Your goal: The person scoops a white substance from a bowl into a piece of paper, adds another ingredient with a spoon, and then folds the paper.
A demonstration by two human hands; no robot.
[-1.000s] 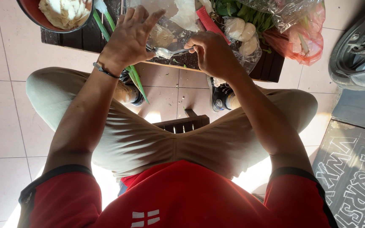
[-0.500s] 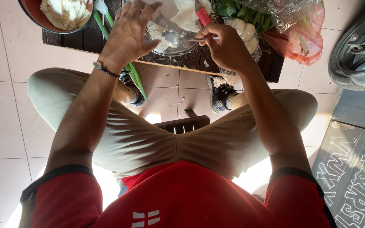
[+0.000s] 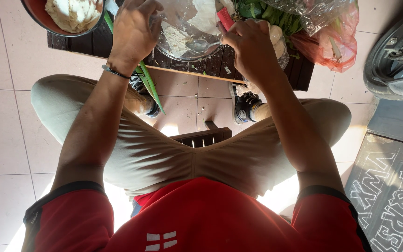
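the left hand [image 3: 134,32] curls its fingers over the near-left rim of a clear glass bowl [image 3: 187,35] that sits on a dark slatted table [image 3: 89,42] at twelve o'clock, gripping the edge. the right hand [image 3: 253,46], at about one o'clock, is closed on the handle of a metal spoon [image 3: 201,45] whose bowl lies inside the glass bowl beside a pale lump of filling [image 3: 176,37]. at eleven o'clock stands a red bowl [image 3: 38,18] of pale wrappers, long green leaves [image 3: 148,81] hang off the table edge, and bagged greens [image 3: 313,23] lie at two o'clock.
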